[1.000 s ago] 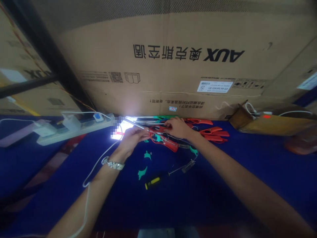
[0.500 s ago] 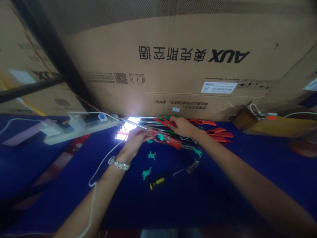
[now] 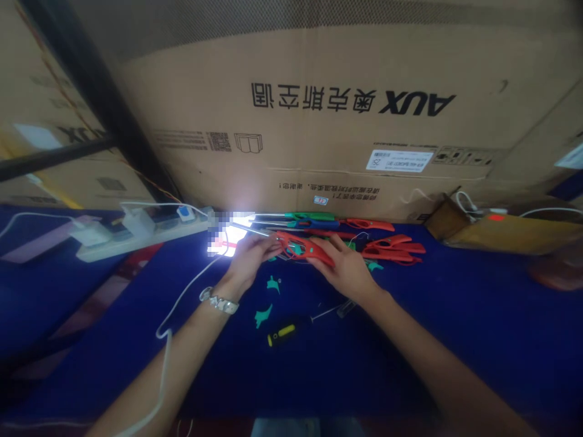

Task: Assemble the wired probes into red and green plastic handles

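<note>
A long-nosed gas lighter (image 3: 304, 247) with a red body, a green trigger and a metal tube lies across both my hands. My left hand (image 3: 248, 258) pinches its front end, where the tube meets the body. My right hand (image 3: 348, 267) grips the red handle end, with fingers on both sides. Behind it lie more lighters: a green one (image 3: 319, 216), a blue one (image 3: 321, 224) and several red handle pieces (image 3: 394, 247). Loose green triggers (image 3: 263, 316) and a black-and-yellow screwdriver (image 3: 286, 331) rest on the blue cloth nearer me. A small clear part (image 3: 346, 308) is partly hidden by my right wrist.
A large cardboard box (image 3: 314, 158) stands along the back. At left is a white power strip (image 3: 150, 233) with plugs, beside a glaring bright screen (image 3: 234, 233). A white cable (image 3: 169, 312) runs over my left forearm. An open cardboard carton (image 3: 505, 233) stands at right.
My right hand has brought a red shell piece from the back row onto the lighter in my left hand. It covers the clear tank that showed before. The view has shifted slightly.
</note>
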Demonstrator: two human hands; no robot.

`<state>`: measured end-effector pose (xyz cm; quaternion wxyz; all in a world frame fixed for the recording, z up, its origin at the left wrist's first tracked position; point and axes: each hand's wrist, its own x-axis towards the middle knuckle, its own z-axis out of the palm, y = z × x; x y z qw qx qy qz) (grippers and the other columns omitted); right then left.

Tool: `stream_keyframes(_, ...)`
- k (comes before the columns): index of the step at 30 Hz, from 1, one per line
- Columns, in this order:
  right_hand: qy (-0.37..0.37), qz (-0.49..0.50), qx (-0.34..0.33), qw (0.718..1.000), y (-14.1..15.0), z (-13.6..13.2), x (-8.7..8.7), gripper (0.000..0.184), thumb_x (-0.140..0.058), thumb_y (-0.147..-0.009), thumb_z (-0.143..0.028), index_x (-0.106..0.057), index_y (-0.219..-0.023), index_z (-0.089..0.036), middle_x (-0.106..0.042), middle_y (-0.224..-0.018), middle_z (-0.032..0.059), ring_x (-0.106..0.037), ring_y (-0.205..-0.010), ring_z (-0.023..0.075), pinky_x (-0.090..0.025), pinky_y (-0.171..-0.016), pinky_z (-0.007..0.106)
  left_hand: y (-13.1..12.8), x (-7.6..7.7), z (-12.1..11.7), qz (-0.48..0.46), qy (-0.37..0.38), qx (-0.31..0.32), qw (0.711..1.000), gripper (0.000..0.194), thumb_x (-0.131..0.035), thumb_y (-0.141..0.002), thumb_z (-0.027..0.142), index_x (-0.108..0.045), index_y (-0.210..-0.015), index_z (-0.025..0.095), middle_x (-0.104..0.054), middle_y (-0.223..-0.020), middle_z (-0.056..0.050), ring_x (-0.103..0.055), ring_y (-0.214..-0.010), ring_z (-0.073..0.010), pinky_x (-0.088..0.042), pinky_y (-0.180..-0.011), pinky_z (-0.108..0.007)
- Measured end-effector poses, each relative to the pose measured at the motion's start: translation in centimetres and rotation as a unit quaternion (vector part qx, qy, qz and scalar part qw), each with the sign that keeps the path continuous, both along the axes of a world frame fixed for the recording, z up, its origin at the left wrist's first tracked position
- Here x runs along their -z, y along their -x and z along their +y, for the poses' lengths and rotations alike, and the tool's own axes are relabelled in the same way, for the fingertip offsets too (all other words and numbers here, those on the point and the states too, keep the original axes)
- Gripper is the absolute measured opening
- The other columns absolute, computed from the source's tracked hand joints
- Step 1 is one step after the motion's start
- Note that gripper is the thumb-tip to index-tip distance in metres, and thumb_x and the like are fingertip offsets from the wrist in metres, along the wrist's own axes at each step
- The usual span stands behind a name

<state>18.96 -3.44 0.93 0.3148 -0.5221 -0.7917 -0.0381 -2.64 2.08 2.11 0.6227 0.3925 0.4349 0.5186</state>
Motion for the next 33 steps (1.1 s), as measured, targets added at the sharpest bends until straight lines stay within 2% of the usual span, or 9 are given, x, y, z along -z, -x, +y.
stream_keyframes(3, -0.064, -0.019, 0.023, 0.998, -0.1, 0.0, 0.6, 0.041, -0.055, -0.098, -0.048, -0.064, -0.129, -0.024, -0.066, -0.102, 0.0089, -0.068, -0.074, 0.0199, -0.055, -0.062, 0.032, -0.1, -0.1, -0.1, -0.018, 0.009, 0.0, 1.0, 0.009, -0.075, -0.081, 0.013, -0.072, -0.073, 0.011, -0.077, -0.078, -0.008, -0.075, -0.079, -0.0182, -0.059, -0.094, -0.038)
stream_keyframes(5, -0.092, -0.016, 0.012, 0.996, -0.3, 0.1, 0.8, 0.036, -0.057, -0.098, -0.047, -0.067, -0.124, -0.024, -0.066, -0.102, 0.0093, -0.068, -0.082, 0.0212, -0.054, -0.065, 0.032, -0.1, -0.1, -0.1, -0.031, 0.013, -0.003, 0.999, 0.011, -0.076, -0.08, 0.014, -0.071, -0.071, 0.011, -0.076, -0.076, -0.007, -0.075, -0.079, -0.0183, -0.059, -0.095, -0.038)
stream_keyframes(7, -0.112, -0.028, -0.003, 0.993, -0.5, 0.4, 0.8, 0.034, -0.059, -0.097, -0.046, -0.069, -0.12, -0.023, -0.067, -0.106, 0.0108, -0.067, -0.093, 0.0247, -0.054, -0.074, 0.037, 0.0, 0.0, 0.0, -0.038, 0.014, -0.006, 0.999, 0.011, -0.077, -0.079, 0.014, -0.071, -0.071, 0.011, -0.075, -0.074, -0.006, -0.074, -0.078, -0.018, -0.058, -0.095, -0.038)
stream_keyframes(11, -0.121, -0.037, -0.019, 0.992, -0.4, 0.7, 1.1, 0.032, -0.063, -0.095, -0.041, -0.068, -0.119, -0.02, -0.07, -0.113, 0.0131, -0.065, -0.104, 0.0294, -0.05, -0.085, 0.046, 0.1, 0.1, 0.0, -0.044, 0.013, -0.001, 0.999, 0.008, -0.079, -0.078, 0.014, -0.073, -0.073, 0.011, -0.076, -0.076, -0.006, -0.074, -0.078, -0.0179, -0.059, -0.093, -0.037)
stream_keyframes(16, -0.116, -0.002, -0.044, 0.992, -0.2, 0.9, 1.8, 0.032, -0.063, -0.096, -0.035, -0.065, -0.125, -0.02, -0.073, -0.114, 0.0099, -0.068, -0.105, 0.0246, -0.05, -0.091, 0.041, -0.2, -0.1, -0.2, -0.068, 0.035, -0.002, 0.997, 0.009, -0.078, -0.079, 0.012, -0.072, -0.072, 0.01, -0.076, -0.075, -0.007, -0.074, -0.076, -0.0176, -0.061, -0.089, -0.036)
stream_keyframes(21, -0.12, -0.015, -0.018, 0.993, -0.2, 0.8, 1.9, 0.033, -0.065, -0.095, -0.035, -0.068, -0.125, -0.021, -0.075, -0.107, 0.0082, -0.071, -0.098, 0.023, -0.052, -0.083, 0.038, -0.2, -0.4, -0.3, -0.108, 0.073, 0.031, 0.991, 0.015, -0.068, -0.088, 0.009, -0.073, -0.074, 0.009, -0.077, -0.077, -0.009, -0.074, -0.075, -0.0157, -0.062, -0.082, -0.03)
stream_keyframes(25, -0.091, -0.023, -0.005, 0.996, -0.4, 0.5, 1.8, 0.035, -0.064, -0.095, -0.035, -0.069, -0.127, -0.023, -0.073, -0.105, 0.007, -0.072, -0.09, 0.0204, -0.054, -0.074, 0.033, 0.0, -0.3, -0.3, -0.124, 0.094, 0.07, 0.985, 0.015, -0.066, -0.091, 0.01, -0.075, -0.079, 0.01, -0.078, -0.085, -0.01, -0.074, -0.079, -0.0149, -0.062, -0.082, -0.026)
stream_keyframes(29, -0.06, -0.034, 0.02, 0.997, -0.5, 0.4, 1.9, 0.04, -0.064, -0.095, -0.04, -0.067, -0.133, -0.027, -0.072, -0.103, 0.0048, -0.071, -0.074, 0.0156, -0.049, -0.054, 0.026, 0.0, 0.0, -0.2, -0.126, 0.084, 0.088, 0.985, 0.012, -0.069, -0.09, 0.015, -0.075, -0.08, 0.011, -0.079, -0.089, -0.01, -0.074, -0.082, -0.0149, -0.061, -0.084, -0.026)
stream_keyframes(33, -0.047, -0.059, 0.033, 0.997, -0.5, 0.4, 1.9, 0.042, -0.064, -0.094, -0.044, -0.066, -0.134, -0.031, -0.072, -0.099, 0.0039, -0.07, -0.071, 0.0153, -0.047, -0.051, 0.024, 0.1, 0.4, -0.1, -0.109, 0.044, 0.086, 0.989, 0.008, -0.08, -0.082, 0.018, -0.075, -0.08, 0.011, -0.079, -0.092, -0.009, -0.075, -0.086, -0.0162, -0.061, -0.087, -0.028)
